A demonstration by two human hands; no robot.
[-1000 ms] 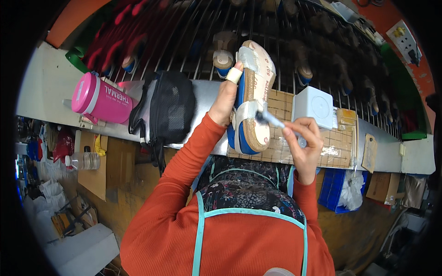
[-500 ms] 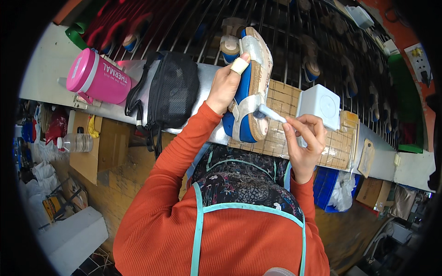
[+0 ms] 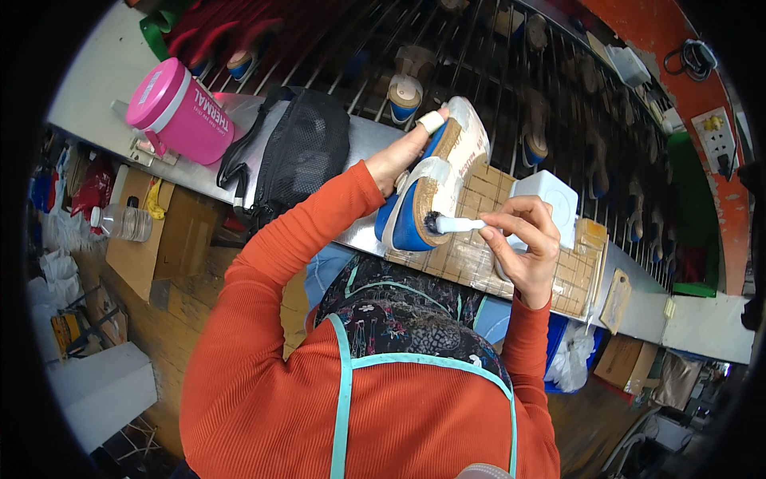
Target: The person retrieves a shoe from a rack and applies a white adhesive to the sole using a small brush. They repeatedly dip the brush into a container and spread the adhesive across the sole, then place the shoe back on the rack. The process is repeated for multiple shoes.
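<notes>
My left hand (image 3: pixel 403 158) is wrapped round the side of a half-made sandal (image 3: pixel 459 164) on a blue shoe last, tilted with its underside facing right. White tape circles one finger of that hand; its other fingers are mostly hidden behind the last. Pale straps are folded over the edge of the underside. Between thumb and fingers, my right hand (image 3: pixel 528 243) pinches a brush (image 3: pixel 463 226) with a whitish handle. Its dark bristles touch the brown rim at the sandal's near end. Just beyond this hand stands a white square container (image 3: pixel 550 199).
Beneath my hands lies a taped cardboard sheet (image 3: pixel 491 259) on the metal ledge. To the left are a black mesh bag (image 3: pixel 303 152) and a pink thermal jug (image 3: pixel 187 112). Behind runs a rack of metal rods (image 3: pixel 367 48) carrying several other lasted sandals (image 3: pixel 404 96).
The sandal has tipped and come lower, showing more of its underside. My right hand has shifted slightly left and down, and the brush has moved from the strap area to the near-end rim.
</notes>
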